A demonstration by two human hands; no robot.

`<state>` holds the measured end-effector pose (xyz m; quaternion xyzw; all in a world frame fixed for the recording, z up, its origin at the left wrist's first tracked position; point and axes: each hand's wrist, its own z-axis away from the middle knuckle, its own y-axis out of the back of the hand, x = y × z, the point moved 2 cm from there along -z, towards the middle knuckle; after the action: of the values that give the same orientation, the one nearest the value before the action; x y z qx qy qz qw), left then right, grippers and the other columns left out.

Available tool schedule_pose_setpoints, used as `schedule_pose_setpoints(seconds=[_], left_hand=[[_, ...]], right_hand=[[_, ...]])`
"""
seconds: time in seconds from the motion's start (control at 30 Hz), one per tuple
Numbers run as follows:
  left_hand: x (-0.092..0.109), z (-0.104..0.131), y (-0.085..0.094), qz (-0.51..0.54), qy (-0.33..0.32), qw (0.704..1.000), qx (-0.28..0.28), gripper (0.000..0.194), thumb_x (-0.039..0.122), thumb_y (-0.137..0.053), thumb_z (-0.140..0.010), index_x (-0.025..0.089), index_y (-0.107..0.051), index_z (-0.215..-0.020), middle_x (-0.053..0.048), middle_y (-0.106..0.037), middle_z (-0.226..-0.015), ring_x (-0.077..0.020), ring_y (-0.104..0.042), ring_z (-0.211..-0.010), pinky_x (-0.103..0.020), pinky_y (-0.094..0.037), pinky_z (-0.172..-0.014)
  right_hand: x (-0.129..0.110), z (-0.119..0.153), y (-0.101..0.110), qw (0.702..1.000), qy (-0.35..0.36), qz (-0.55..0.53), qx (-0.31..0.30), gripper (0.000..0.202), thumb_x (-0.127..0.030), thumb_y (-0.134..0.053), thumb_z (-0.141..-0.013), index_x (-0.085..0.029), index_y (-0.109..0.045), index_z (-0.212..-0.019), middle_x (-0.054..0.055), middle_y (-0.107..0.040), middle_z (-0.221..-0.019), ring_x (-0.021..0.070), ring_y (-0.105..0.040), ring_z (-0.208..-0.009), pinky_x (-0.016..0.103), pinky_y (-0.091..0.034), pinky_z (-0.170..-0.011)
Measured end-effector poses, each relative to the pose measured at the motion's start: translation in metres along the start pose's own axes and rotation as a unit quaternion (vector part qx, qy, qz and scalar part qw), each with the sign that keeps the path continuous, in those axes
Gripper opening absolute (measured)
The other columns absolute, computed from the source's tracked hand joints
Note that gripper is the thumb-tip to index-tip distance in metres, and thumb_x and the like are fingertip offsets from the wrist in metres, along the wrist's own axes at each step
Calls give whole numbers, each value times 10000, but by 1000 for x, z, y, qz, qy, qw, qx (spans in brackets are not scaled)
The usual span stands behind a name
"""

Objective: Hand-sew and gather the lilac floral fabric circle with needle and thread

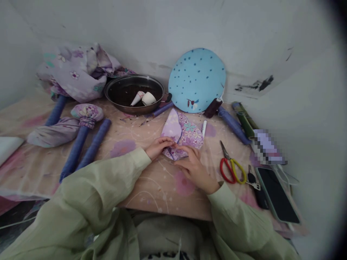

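Note:
A purple floral fabric piece [189, 131], part plain lilac and part flowered with a dark curved line between, lies on the table in front of me. My left hand [160, 147] is closed at its near left edge, fingertips pinched on the cloth. From the right, my right hand [195, 169] reaches over the fabric's near edge. Its index finger stretches to the left fingertips, and the thumb stays apart below. I cannot make out any needle or thread between the hands. A white marker pen [204, 128] lies against the fabric's right side.
Red-and-yellow-handled scissors [229, 166], a key [253, 182] and a phone [278, 195] lie at right. Behind are a pan [121, 106] holding thread cones and a blue dotted round fan [197, 79]. Blue wrapped rods [94, 142] and bundled cloth [76, 76] occupy the left.

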<state>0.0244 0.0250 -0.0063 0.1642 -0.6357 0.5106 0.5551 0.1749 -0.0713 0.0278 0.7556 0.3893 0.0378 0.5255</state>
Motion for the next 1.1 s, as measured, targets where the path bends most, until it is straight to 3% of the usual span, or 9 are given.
schedule_pose_setpoints(seconds=[0.07,0.17,0.37,0.53,0.67,0.9,1.1], left_hand=[[1,0,1,4,-2,1000,2,207,281,-731,-601,126,-629,-693,-13,-700,-690,-122,-614,-693,-250,-424,-722],[5,2,4,4,1,1000,-3,180,258,-704,-615,129,-591,-670,-35,-712,-726,-133,-620,-691,-254,-413,-684],[16,7,1,4,-8,998,-55,250,279,-681,-618,158,-463,-626,-27,-668,-612,-171,-644,-671,-294,-437,-703],[20,8,-3,-17,-31,996,-84,249,336,-670,-656,159,-501,-706,35,-544,-513,-158,-621,-610,-300,-452,-664],[21,13,-4,-77,-68,991,-90,260,359,-692,-682,149,-555,-752,23,-569,-566,-125,-581,-596,-265,-433,-635],[34,36,-16,-243,-135,949,-147,129,281,-669,-746,154,-679,-766,-40,-653,-701,-136,-579,-679,-263,-419,-691],[33,40,-24,-347,-135,901,-220,73,253,-706,-682,186,-710,-654,-41,-683,-651,-154,-597,-664,-286,-399,-780]], right_hand=[[-3,3,2,1000,-16,-4,6,236,-77,-511,-845,-255,-661,-886,59,-418,-1290,267,-376,-1199,484,-348,-964],[-7,9,6,999,-39,-32,7,181,-131,-530,-861,-246,-670,-872,71,-522,-1113,236,-467,-1048,446,-388,-886],[-10,18,5,976,-114,-183,10,155,-189,-528,-872,-235,-671,-833,49,-637,-935,204,-528,-943,398,-412,-858],[-8,26,-1,953,-220,-202,55,145,-254,-519,-870,-212,-658,-872,39,-674,-828,178,-602,-770,324,-487,-701],[-7,23,-5,926,-304,-205,92,158,-292,-547,-838,-186,-659,-872,47,-700,-790,168,-616,-633,294,-485,-582],[-7,6,-10,896,-348,-229,151,342,-252,-577,-804,-157,-549,-1131,34,-685,-719,184,-642,-667,318,-502,-654],[-1,9,-18,877,-362,-257,185,216,-304,-563,-823,-171,-640,-974,75,-696,-835,189,-643,-712,334,-514,-663]])
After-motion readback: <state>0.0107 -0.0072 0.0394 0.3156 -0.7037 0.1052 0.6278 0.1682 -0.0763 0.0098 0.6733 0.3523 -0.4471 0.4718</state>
